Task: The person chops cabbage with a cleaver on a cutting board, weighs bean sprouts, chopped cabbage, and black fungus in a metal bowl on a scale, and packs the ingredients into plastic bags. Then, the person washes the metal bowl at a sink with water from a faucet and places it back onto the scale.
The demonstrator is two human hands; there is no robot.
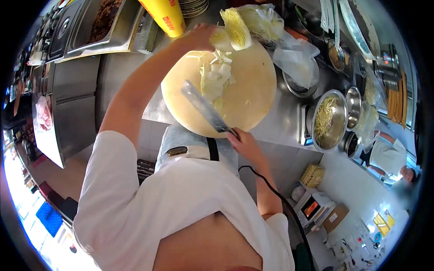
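A round cutting board (253, 90) lies on the steel counter. My right hand (244, 144) is closed around the handle of a cleaver (203, 106), whose broad blade slants over the board's front left part. At the board's back edge, my left hand (202, 37) rests against a pale cabbage piece (220, 39); its fingers are partly hidden. Just right of that piece stands a cut cabbage half (237, 29). Chopped cabbage (216, 77) lies in a loose pile in the middle left of the board, beyond the blade.
A yellow cup (167, 16) stands behind my left hand. To the right are a steel bowl of shredded vegetable (326, 118), a smaller bowl (353, 107) and plastic bags (296, 58). A tray of dark food (106, 20) is at the back left. Another person (386, 156) is at far right.
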